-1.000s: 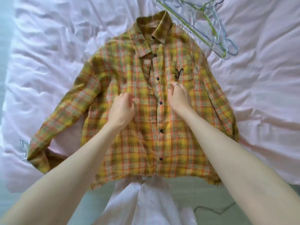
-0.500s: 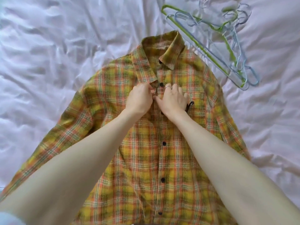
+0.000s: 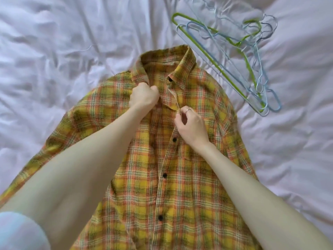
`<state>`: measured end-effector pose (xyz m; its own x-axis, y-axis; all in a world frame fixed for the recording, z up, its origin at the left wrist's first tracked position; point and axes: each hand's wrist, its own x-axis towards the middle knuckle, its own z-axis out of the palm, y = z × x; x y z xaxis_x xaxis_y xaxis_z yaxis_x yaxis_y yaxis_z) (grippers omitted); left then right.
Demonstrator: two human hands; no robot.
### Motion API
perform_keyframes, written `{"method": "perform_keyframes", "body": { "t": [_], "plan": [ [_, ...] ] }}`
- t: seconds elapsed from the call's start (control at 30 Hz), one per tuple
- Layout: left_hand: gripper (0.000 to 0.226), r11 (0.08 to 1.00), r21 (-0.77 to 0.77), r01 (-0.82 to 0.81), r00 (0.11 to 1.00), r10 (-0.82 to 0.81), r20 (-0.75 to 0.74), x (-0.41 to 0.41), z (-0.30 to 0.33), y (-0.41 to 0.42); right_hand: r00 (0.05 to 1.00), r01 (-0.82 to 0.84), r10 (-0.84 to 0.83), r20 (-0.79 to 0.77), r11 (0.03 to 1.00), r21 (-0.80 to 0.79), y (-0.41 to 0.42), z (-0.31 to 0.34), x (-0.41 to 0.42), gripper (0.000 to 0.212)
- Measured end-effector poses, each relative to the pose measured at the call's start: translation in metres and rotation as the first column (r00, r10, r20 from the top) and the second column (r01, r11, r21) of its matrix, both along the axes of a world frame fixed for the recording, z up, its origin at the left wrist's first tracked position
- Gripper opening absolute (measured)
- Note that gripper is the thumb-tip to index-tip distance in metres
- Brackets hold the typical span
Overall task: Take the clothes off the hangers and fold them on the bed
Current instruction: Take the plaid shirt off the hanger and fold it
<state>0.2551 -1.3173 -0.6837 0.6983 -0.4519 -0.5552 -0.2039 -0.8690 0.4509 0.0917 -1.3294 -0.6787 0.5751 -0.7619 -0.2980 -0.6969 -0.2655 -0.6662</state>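
Centrally, yellow plaid shirt (image 3: 180, 168) lies front-up on bed (image 3: 54, 51), collar toward top of frame, lower buttons fastened. Left hand (image 3: 144, 98) fisted, gripping left placket below collar. Right hand (image 3: 192, 125) pinches opposite placket edge; ring on finger. Wire hangers (image 3: 234, 56), green and blue, piled upper right, just beside collar.

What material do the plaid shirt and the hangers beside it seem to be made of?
Plaid shirt: looks like a thin woven fabric, perhaps cotton; matte, with soft creases and a visible check weave.
Hangers: thin wire-like frames, probably metal with a smooth green or pale blue coating; plain plastic cannot be excluded.
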Motion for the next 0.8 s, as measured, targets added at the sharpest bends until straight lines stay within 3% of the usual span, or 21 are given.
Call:
{"method": "perform_keyframes", "body": {
  "t": [0.1, 0.2, 0.3, 0.37, 0.4, 0.47, 0.53, 0.6, 0.7, 0.8],
  "plan": [
    [0.025, 0.944, -0.23, -0.236, 0.961, 0.191, -0.202, 0.009, 0.011, -0.017, 0.992, 0.031, -0.035, 0.122, 0.999, 0.03, -0.003, 0.005, -0.004, 0.029],
    [0.024, 0.88, -0.329, -0.342, 0.922, 0.246, -0.301, 0.014, 0.015, -0.031, 0.981, 0.015, -0.013, 0.196, 1.0, -0.01, -0.003, 0.008, -0.004, 0.032],
    [0.021, 0.9, -0.312, -0.306, 0.926, 0.206, -0.315, 0.012, 0.01, -0.033, 0.983, -0.128, 0.133, 0.129, 0.99, -0.051, -0.007, 0.006, -0.005, 0.015],
    [0.022, 0.95, -0.255, -0.18, 0.934, 0.084, -0.348, 0.012, 0.008, -0.029, 0.968, -0.251, 0.251, 0.0, 0.968, 0.0, -0.01, 0.005, -0.005, 0.022],
    [0.025, 0.972, -0.223, -0.077, 0.944, 0.0, -0.329, 0.016, 0.007, -0.027, 0.961, -0.271, 0.271, -0.053, 0.963, 0.011, -0.012, 0.005, -0.004, 0.027],
    [0.032, 0.973, -0.2, 0.118, 0.983, -0.143, -0.117, 0.029, 0.006, -0.019, 0.972, -0.225, 0.224, -0.073, 0.974, -0.018, -0.017, 0.005, 0.003, 0.033],
    [0.03, 0.971, -0.194, 0.139, 0.979, -0.105, 0.174, 0.055, 0.003, -0.006, 0.992, -0.129, 0.129, -0.014, 0.989, -0.068, -0.023, 0.006, 0.018, 0.034],
    [0.028, 0.979, -0.179, 0.101, 0.955, -0.045, 0.292, 0.082, -0.005, 0.009, 0.997, -0.053, 0.059, 0.046, 0.99, -0.131, -0.029, 0.008, 0.036, 0.029],
    [0.03, 0.984, -0.082, 0.157, 0.969, -0.138, 0.204, 0.114, -0.016, 0.028, 0.994, -0.085, 0.095, 0.053, 0.982, -0.171, -0.04, 0.009, 0.075, 0.028],
    [0.032, 0.972, -0.081, 0.219, 0.974, -0.214, 0.067, 0.123, -0.016, 0.034, 0.981, -0.19, 0.182, -0.071, 0.971, -0.147, -0.054, 0.004, 0.11, 0.046]
  ]
}}
